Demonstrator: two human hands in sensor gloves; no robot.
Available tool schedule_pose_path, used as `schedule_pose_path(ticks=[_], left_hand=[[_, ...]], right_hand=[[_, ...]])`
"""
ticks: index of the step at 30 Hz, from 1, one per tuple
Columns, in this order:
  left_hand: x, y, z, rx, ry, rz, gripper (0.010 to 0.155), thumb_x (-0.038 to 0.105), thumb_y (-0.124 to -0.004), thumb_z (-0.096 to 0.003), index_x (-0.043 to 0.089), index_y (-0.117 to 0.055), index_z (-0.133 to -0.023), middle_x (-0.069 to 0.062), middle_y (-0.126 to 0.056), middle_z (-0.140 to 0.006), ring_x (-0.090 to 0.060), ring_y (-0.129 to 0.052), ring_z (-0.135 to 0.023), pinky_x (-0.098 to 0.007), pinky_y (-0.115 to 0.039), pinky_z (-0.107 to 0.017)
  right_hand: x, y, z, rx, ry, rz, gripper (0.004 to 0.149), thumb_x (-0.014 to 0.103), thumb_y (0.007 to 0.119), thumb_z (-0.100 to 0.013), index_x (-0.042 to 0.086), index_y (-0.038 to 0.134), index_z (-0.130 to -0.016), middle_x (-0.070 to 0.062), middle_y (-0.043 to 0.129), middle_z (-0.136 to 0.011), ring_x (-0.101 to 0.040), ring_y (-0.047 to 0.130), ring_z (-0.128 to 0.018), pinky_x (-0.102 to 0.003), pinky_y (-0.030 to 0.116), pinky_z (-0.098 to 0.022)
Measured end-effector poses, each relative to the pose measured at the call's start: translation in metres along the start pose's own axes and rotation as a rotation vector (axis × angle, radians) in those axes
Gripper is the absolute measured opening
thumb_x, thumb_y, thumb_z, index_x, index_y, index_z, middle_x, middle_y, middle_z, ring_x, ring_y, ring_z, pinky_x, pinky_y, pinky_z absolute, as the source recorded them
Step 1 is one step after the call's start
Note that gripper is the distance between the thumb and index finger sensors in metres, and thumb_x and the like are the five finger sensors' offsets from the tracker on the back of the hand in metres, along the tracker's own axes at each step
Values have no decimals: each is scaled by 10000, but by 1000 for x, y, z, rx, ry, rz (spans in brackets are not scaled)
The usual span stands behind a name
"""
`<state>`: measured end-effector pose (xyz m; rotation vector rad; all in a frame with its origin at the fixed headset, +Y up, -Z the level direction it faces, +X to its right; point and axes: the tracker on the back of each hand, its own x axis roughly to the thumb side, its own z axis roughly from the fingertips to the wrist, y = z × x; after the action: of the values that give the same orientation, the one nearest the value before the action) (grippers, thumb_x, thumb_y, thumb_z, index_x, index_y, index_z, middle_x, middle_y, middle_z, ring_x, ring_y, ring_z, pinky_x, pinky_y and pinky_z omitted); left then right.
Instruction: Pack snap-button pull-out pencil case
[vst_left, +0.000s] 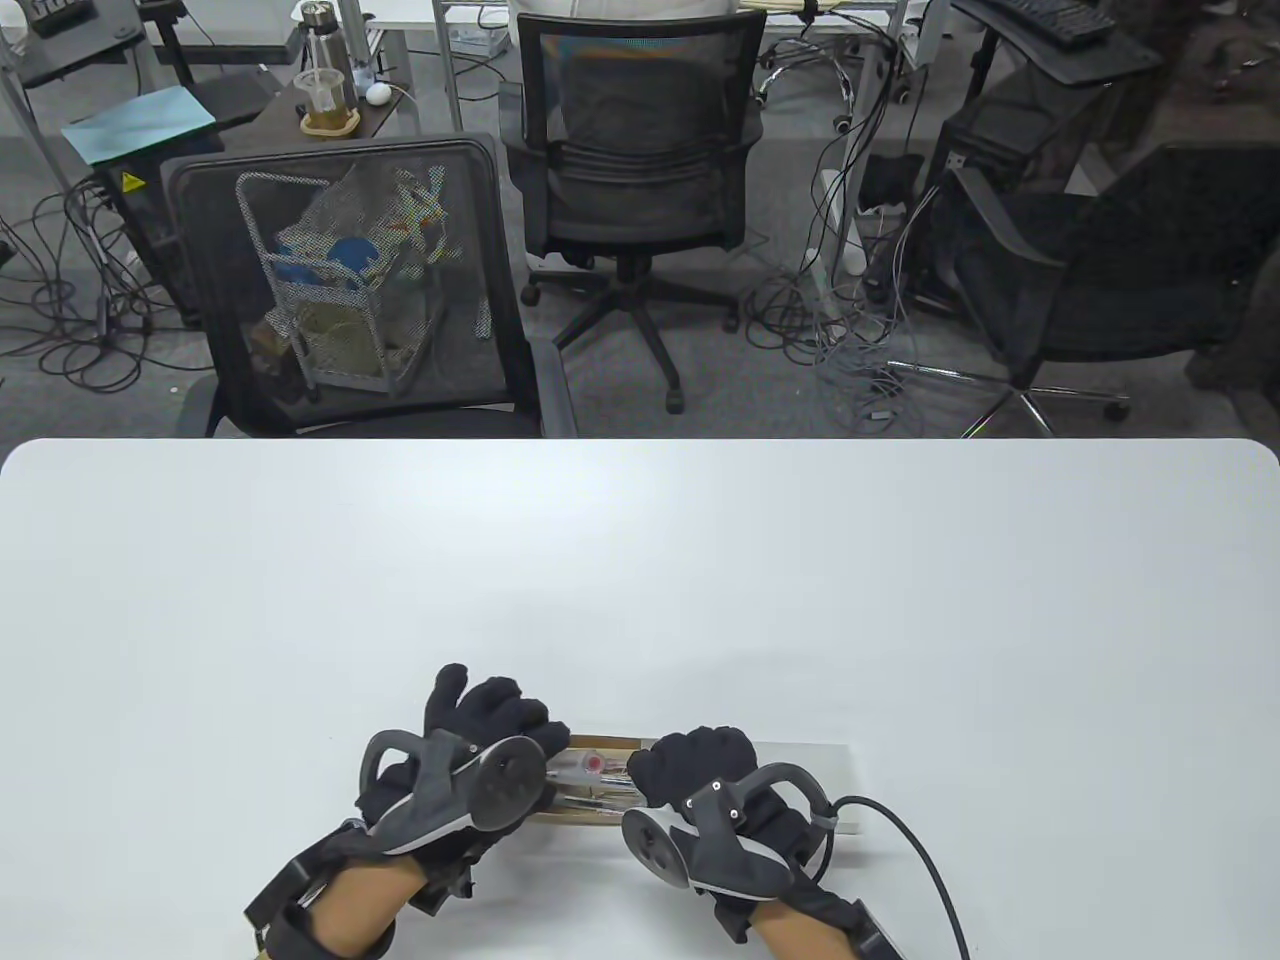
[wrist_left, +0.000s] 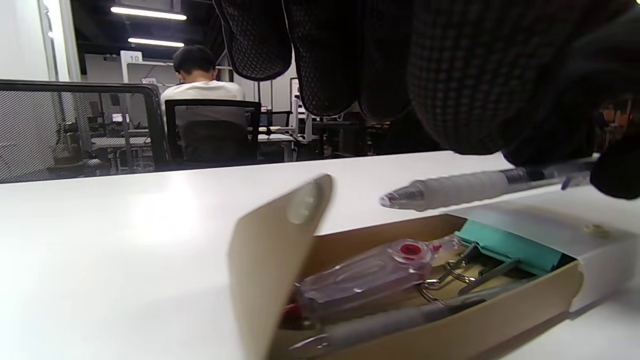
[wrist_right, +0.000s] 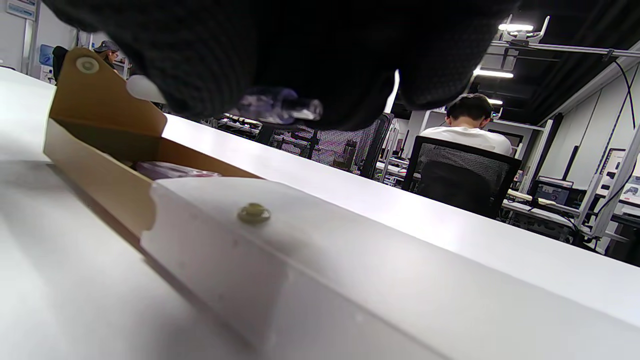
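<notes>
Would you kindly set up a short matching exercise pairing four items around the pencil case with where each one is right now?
Things:
1. Clear pen with white grip
2. Transparent correction tape with red wheel
3. Teal binder clip
4. Brass snap stud

Places:
A. On top of the white outer sleeve
B. Held in the air above the brown cardboard drawer
C. In the drawer, partly under the sleeve's edge
D. Lying in the open part of the drawer, near its raised brown flap

Pairs: 1-B, 2-D, 3-C, 4-A
</notes>
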<state>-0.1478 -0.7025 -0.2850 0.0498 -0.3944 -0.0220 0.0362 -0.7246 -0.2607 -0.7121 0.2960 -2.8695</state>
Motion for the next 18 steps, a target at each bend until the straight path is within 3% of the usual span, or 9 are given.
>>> schedule_pose_path(ticks=[9,18], left_hand=[[25,-16,-8,39,-37,-86,457,494,-966,-287,415,-963,-737,175,-931,-855,-169,-848,-953,-622,-443,-824],[26,-23,-6,37,-79,-77,457,439,-916,-319,360,-925,-769,132,-906,-867,-200,-830,-952,-642,-409,-826]], right_hand=[[2,-1,1,-2,-11,14,503,409,778,-392,353,701,-887,92,856,-869,-168,881,-760,-463,723,-678],[1,-2,1,12,-9,4,499,418,780,-393,366,704,-884,104,858,-872,-156,884,-764,-456,724,-682]])
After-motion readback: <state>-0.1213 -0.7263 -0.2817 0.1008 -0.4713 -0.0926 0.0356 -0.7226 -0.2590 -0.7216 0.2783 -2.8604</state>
